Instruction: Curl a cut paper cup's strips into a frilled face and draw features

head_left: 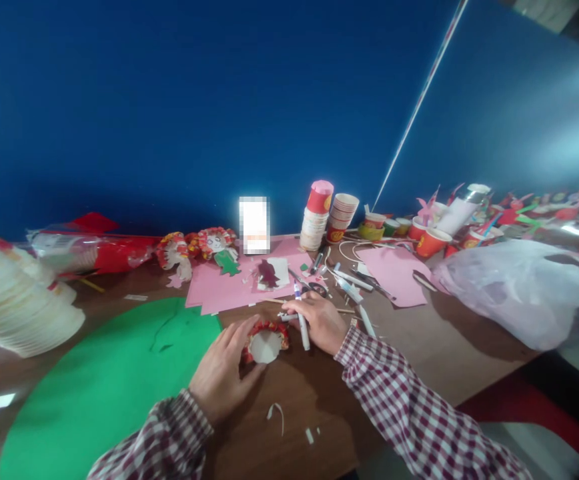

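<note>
My left hand [227, 360] curves round the left side of a small cut paper cup [264, 347], its thumb and fingers on it. The cup has a round white middle and a red and gold fringe, and it rests on the brown table. Just to its right, my right hand [319, 321] is closed on a white marker [303, 330] with a purple band. The marker points down toward the table. Beyond the right hand lie scissors [314, 287], a thin stick and several other pens. White paper scraps [310, 435] are scattered nearer to me.
Green paper [114, 373] covers the left of the table beside stacked cups [19, 300]. Pink sheets [239, 283] lie behind my hands, with finished cup figures [214, 243]. Cup stacks [315, 223] stand at the back, and a plastic bag [519, 287] lies right.
</note>
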Action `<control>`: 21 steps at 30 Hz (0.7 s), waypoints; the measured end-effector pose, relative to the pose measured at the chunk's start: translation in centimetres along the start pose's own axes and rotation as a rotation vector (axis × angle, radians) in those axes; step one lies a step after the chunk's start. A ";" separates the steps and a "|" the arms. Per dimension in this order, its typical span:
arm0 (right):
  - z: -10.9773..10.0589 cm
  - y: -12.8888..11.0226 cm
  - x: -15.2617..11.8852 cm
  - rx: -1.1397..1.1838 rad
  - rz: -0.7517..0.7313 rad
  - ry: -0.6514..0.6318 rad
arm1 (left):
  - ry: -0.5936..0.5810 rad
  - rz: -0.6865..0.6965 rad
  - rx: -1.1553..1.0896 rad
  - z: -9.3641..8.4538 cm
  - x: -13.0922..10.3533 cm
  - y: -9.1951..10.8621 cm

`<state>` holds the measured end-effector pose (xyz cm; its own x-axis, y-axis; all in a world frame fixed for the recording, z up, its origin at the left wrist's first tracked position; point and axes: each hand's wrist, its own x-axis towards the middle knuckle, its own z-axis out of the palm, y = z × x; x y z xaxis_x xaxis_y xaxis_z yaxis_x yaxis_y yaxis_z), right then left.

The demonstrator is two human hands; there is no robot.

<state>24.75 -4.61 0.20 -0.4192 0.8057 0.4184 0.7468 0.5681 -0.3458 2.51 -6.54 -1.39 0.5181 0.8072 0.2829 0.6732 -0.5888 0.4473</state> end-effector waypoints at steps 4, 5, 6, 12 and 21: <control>0.2 0.2 -0.1 0.001 -0.007 0.003 | 0.012 -0.001 -0.002 0.0 0.1 0.0; 0.2 0.3 -0.1 -0.007 -0.007 0.002 | 0.017 0.003 -0.002 0.1 0.1 -0.1; 0.2 0.4 -0.1 -0.015 -0.006 -0.002 | 0.024 0.009 -0.001 0.1 0.1 -0.1; 0.2 0.4 -0.1 -0.030 -0.001 -0.013 | 0.039 0.026 -0.003 0.1 0.1 0.0; 0.0 0.0 -0.1 -0.020 -0.017 -0.012 | 0.014 -0.007 0.003 0.1 0.2 0.0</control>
<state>24.78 -4.63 0.13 -0.4381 0.7980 0.4138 0.7494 0.5785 -0.3222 2.66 -6.42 -1.43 0.5057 0.8119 0.2916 0.6785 -0.5831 0.4469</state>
